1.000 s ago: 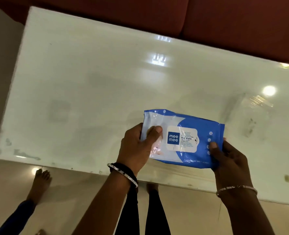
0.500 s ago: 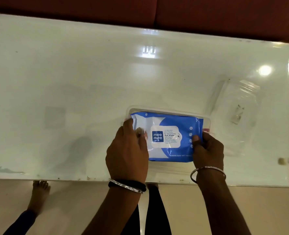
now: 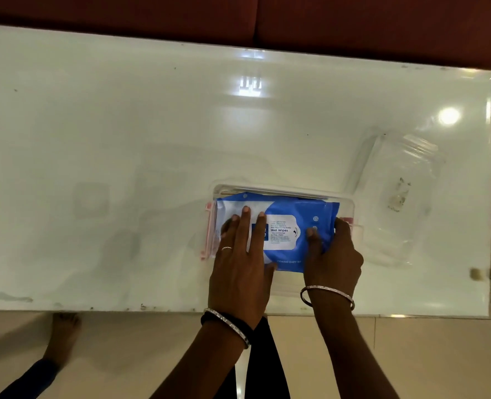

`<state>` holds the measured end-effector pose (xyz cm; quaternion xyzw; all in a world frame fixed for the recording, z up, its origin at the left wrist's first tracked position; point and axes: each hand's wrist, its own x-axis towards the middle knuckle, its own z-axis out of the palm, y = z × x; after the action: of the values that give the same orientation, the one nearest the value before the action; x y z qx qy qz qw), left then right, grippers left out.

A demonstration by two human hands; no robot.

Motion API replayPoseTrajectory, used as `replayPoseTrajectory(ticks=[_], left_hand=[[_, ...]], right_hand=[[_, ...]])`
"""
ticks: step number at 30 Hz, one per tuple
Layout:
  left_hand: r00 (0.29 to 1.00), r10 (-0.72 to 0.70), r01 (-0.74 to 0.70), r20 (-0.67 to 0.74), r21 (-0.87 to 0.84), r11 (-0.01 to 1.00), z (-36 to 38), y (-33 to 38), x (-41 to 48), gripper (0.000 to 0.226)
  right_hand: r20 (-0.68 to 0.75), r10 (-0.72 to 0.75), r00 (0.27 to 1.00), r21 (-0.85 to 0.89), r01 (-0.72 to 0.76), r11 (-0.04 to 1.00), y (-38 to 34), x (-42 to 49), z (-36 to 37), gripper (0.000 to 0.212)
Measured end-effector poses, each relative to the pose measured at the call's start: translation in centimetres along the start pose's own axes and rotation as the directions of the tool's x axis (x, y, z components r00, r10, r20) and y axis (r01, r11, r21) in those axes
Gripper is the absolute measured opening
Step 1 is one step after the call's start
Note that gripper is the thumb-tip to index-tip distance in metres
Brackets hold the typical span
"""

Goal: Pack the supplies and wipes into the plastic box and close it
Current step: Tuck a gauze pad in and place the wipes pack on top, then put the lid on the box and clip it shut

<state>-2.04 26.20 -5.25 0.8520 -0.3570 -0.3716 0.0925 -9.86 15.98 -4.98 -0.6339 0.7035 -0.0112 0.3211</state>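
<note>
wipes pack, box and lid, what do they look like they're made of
Wipes pack: looks like soft, glossy printed plastic film; it creases and catches light under the left hand and right hand.
Plastic box: clear rigid plastic, the table showing through its rim, with pink side latches.
Lid: also clear, shiny plastic, probably rigid, with glare on its ridges.

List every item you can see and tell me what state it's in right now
Plastic box: open, no lid on, standing on the table.
Wet wipes pack: lying flat in the box, flap shut.
Lid: off, lying on the table right of the box.
Left hand: flat on the pack.
Right hand: gripping the pack's right end.
</note>
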Motion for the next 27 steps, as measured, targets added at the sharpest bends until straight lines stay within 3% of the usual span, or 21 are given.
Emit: replayPoseTrajectory(ticks=[7,9,11,14,16,19,23,25,27], left_hand=[[0.997,-0.033,0.031,-0.068,-0.042,0.999,0.2,0.0,0.7,0.084],[0.994,-0.021,0.015,-0.107,-0.063,0.998,-0.7,0.1,1.0,0.073],[0.979,0.037,-0.053,-0.199,-0.075,0.996,-1.7,0.2,1.2,0.052],[0.932,0.120,-0.161,-0.342,-0.093,0.983,-3.2,1.0,1.7,0.023],[0.904,0.150,-0.211,-0.400,-0.112,0.971,-4.3,2.3,2.6,0.013],[0.882,0.215,-0.279,-0.419,-0.097,0.955,-5.7,5.2,4.6,0.009],[0.867,0.302,-0.378,-0.396,-0.128,0.917,-6.4,10.1,8.3,0.011],[0.856,0.351,-0.449,-0.380,-0.211,0.868,-6.2,12.3,10.3,0.011],[0.856,0.392,-0.487,-0.337,-0.272,0.830,-5.5,14.6,12.6,0.013]], right_hand=[[0.080,-0.019,0.997,-0.181,0.034,0.983,-0.6,0.2,0.0,0.064],[0.081,-0.074,0.994,-0.234,0.091,0.968,-0.9,-0.2,-0.7,0.070],[0.037,-0.156,0.987,-0.249,0.161,0.955,-1.1,-0.7,-1.8,0.061],[-0.134,-0.306,0.942,-0.152,0.286,0.946,-1.0,-1.0,-4.2,0.028],[-0.262,-0.306,0.915,-0.068,0.299,0.952,-0.3,-0.6,-6.1,0.008],[-0.371,-0.113,0.922,0.048,0.140,0.989,1.9,0.8,-8.2,0.010],[-0.463,0.140,0.875,0.188,-0.058,0.980,6.0,3.2,-9.5,0.017],[-0.408,0.290,0.866,0.279,-0.184,0.942,8.1,4.3,-9.1,0.015],[-0.220,0.524,0.823,0.434,-0.399,0.808,10.0,5.8,-8.7,0.030]])
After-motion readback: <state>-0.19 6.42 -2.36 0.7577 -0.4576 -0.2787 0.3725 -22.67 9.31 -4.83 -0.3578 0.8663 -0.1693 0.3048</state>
